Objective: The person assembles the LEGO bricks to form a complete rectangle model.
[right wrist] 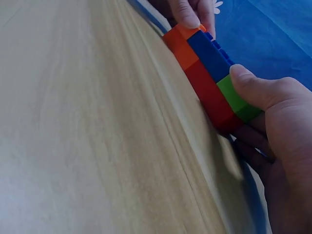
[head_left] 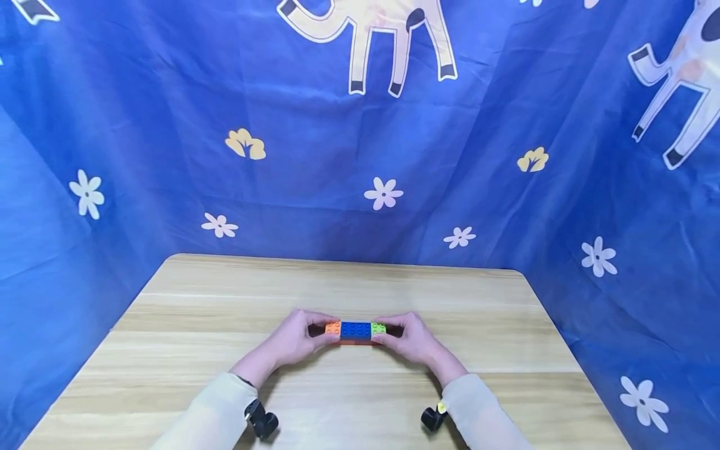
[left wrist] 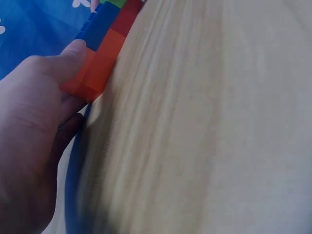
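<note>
A short stack of toy bricks (head_left: 355,330) rests on the wooden table (head_left: 225,312): orange, blue and green on top, with orange and red bricks below (right wrist: 207,90). My left hand (head_left: 298,337) pinches its orange end (left wrist: 92,68), thumb on top. My right hand (head_left: 413,337) pinches the green end (right wrist: 236,100), thumb (right wrist: 258,87) pressed on the green brick. Both hands sit at the table's middle front.
A blue cloth (head_left: 360,156) printed with flowers and animals hangs behind and beside the table. The table's far edge (head_left: 343,259) lies a little beyond the bricks. Small black wrist cameras (head_left: 261,420) show at both sleeves.
</note>
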`<state>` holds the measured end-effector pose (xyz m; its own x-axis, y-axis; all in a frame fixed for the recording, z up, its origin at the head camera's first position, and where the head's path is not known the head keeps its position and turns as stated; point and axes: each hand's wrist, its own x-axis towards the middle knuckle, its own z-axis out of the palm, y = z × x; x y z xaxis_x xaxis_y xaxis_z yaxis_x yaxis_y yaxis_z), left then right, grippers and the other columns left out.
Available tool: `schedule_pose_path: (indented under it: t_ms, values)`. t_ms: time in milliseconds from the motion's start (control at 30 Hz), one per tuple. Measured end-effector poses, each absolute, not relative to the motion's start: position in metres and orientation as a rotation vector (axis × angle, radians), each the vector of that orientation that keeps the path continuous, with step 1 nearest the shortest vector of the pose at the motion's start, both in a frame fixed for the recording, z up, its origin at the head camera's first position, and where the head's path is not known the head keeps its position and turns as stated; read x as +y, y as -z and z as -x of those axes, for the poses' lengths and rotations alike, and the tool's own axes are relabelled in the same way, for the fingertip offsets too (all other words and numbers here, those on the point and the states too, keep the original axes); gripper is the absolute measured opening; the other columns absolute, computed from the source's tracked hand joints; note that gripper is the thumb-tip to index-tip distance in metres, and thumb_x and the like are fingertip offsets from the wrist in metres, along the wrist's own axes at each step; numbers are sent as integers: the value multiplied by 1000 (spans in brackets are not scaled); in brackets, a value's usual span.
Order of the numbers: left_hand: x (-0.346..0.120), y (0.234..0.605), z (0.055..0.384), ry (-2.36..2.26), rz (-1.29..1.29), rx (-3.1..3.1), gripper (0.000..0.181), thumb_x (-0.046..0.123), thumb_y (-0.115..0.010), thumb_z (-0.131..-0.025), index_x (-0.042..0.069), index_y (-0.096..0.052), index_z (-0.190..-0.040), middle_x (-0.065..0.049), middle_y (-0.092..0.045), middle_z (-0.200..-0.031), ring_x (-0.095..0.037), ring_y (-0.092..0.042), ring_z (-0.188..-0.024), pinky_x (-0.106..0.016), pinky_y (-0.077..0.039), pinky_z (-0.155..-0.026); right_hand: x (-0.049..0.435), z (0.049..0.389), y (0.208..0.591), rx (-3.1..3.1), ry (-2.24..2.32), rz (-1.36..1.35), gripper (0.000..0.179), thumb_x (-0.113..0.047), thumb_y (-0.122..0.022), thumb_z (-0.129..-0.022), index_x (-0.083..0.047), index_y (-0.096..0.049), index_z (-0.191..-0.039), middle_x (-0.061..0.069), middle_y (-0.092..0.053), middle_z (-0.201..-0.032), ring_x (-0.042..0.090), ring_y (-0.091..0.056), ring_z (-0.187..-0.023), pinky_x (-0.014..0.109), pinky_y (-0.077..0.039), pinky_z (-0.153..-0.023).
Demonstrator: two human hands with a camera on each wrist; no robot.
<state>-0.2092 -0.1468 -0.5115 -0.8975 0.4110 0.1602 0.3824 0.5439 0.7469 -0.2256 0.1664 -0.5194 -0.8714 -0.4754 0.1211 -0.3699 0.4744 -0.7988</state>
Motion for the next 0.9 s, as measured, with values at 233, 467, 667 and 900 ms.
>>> schedule_pose_path:
  t_ms: [233, 467, 667, 900]
  values:
    - [-148, 521, 207, -1404, -730, 2697, 49, 38, -80, -96, 9, -73, -136, -6, -75, -125, -23, -69, -118, -46, -53, -104, 168, 224, 520, 2567, 1401, 764, 39, -36, -81, -96, -18, -78, -130, -3, -76, -122, 17, -69, -114, 43, -54, -102]
    - [-152, 522, 207, -1484, -708, 2632, 49, 34, -80, -97, 5, -72, -136, -6, -75, -124, -19, -71, -111, -36, -57, -97, 167, 227, 520, 2573, 1388, 777, 40, -39, -81, -96, -19, -77, -131, -7, -75, -124, 13, -67, -119, 37, -53, -103]
    - [-152, 520, 208, -1505, -698, 2617, 45, 33, -78, -99, 5, -73, -134, -6, -75, -126, -22, -69, -117, -38, -56, -100, 167, 228, 519, 2581, 1424, 773, 40, -37, -81, -96, -14, -78, -129, -4, -77, -118, 12, -71, -107, 33, -57, -93]
    - [-152, 519, 212, -1481, -654, 2605, 44, 33, -76, -101, 6, -72, -136, -9, -72, -132, -30, -64, -127, -49, -51, -107, 168, 230, 516, 2556, 1433, 763, 47, -36, -83, -95, -10, -75, -133, 0, -77, -122, 17, -71, -112, 39, -55, -100]
